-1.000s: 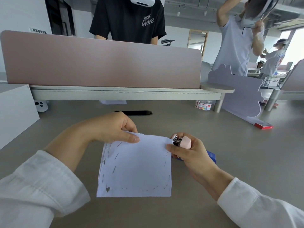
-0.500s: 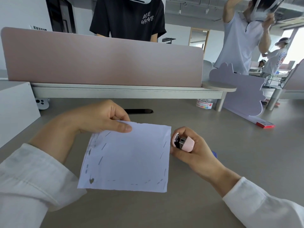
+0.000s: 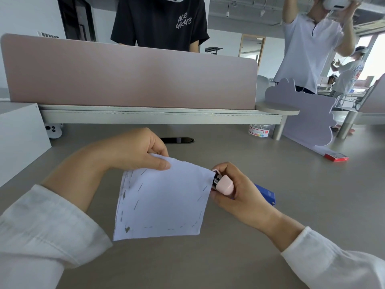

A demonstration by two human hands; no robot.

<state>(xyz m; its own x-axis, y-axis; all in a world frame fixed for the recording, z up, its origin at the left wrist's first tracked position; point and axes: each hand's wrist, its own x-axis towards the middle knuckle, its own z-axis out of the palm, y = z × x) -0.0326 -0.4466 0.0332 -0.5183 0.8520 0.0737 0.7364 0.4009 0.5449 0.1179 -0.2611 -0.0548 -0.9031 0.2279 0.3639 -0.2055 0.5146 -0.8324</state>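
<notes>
Grey desk (image 3: 208, 263): the near strip by both sleeves is bare, with free room to the right of the work. One sheet of paper (image 3: 164, 203) is in the middle, its top edge lifted. Short dark dashes run along its left, bottom and right edges. The left hand (image 3: 133, 151) pinches the top edge between thumb and fingers. The right hand (image 3: 239, 195) is wrapped round one small pink stapler (image 3: 223, 184), whose mouth is on the sheet's top right corner. One blue box (image 3: 265, 195) lies just behind that hand, partly hidden.

Further out, one black slot (image 3: 177, 140) is set in the desktop, apart from the left hand. One white cabinet (image 3: 20, 138) hems the left side, with one white controller (image 3: 53, 130) beside it. On the right are one clear tub (image 3: 260, 130), one red box (image 3: 336, 157) and one lilac cloud-shaped panel (image 3: 306, 115). One pink screen (image 3: 129, 76) closes the far edge. Three people are beyond it: black shirt (image 3: 160, 19), white shirt (image 3: 308, 46), and one far off (image 3: 348, 74).
</notes>
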